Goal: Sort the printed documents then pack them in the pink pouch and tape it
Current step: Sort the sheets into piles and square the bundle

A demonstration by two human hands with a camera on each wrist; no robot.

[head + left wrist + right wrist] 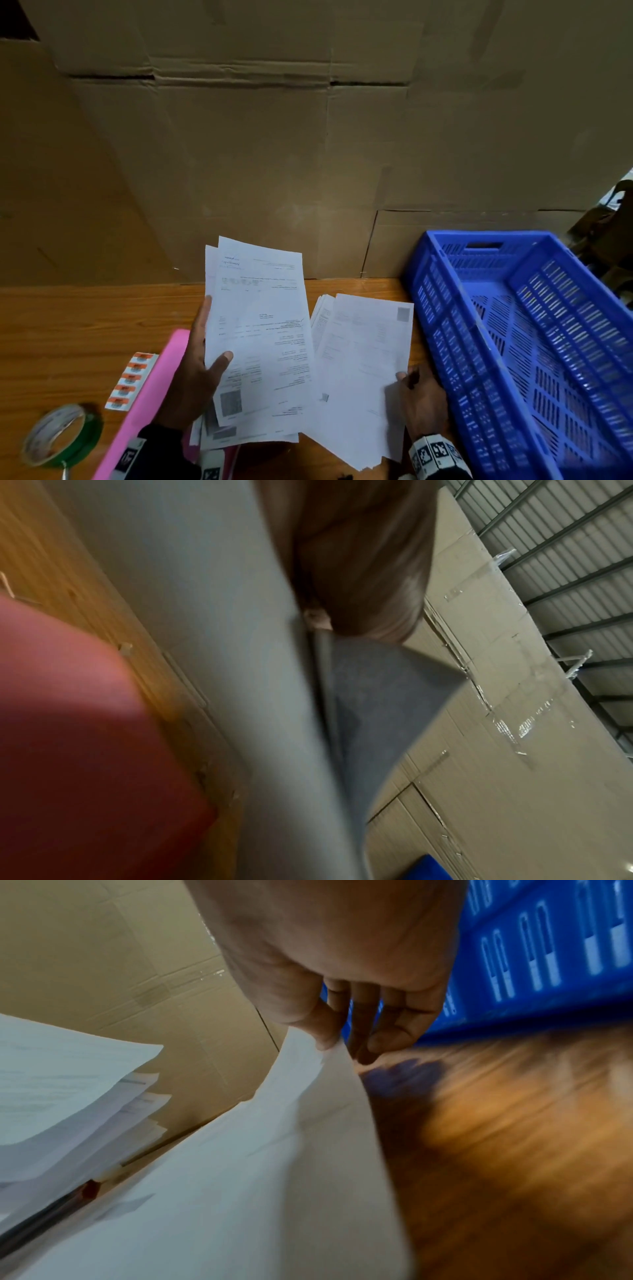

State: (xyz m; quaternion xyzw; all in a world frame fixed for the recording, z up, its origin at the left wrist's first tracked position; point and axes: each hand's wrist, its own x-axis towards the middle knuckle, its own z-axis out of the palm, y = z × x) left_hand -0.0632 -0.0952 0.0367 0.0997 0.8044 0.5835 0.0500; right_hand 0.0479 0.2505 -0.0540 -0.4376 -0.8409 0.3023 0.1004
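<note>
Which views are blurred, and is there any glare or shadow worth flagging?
Head: mostly sharp, print on the papers unreadable, crate bowed by the wide lens. Left wrist: heavy blur, the sheet and pink pouch fill the frame; glare on the box tape. Right wrist: table motion-smeared, right hand fairly clear, its shadow beneath.

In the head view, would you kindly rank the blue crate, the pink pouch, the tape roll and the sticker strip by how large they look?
1. blue crate, clearly the largest.
2. pink pouch, though partly hidden under the left hand.
3. tape roll.
4. sticker strip; close to the tape roll, so this order is unsure.
</note>
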